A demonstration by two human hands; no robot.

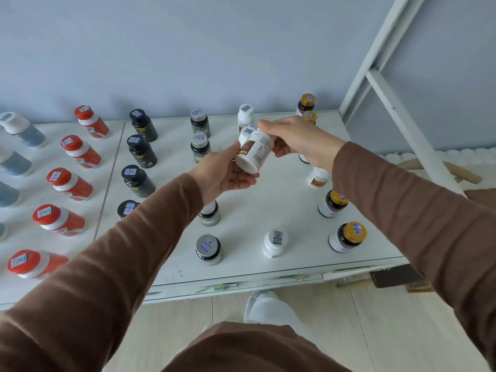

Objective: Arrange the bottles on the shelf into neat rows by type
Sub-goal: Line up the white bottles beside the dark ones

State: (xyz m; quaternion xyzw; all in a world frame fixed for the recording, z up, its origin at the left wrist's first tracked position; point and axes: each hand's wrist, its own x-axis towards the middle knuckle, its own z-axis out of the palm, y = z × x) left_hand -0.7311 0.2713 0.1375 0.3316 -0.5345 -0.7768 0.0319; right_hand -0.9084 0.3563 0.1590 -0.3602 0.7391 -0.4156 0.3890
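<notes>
A white bottle with a brown label is held tilted above the white shelf, its bottom facing me. My left hand cups it from below and the left. My right hand grips its upper end from the right. More white bottles stand at the back, at the front and under my right wrist. Gold-capped bottles line the right side. Silver-capped dark bottles form a middle column, black bottles a column to their left.
Red-capped orange bottles stand in a column on the left panel, with blue-grey bottles at the far left edge. A white shelf frame post rises at the right. The wall is close behind the shelf. The floor lies below the front edge.
</notes>
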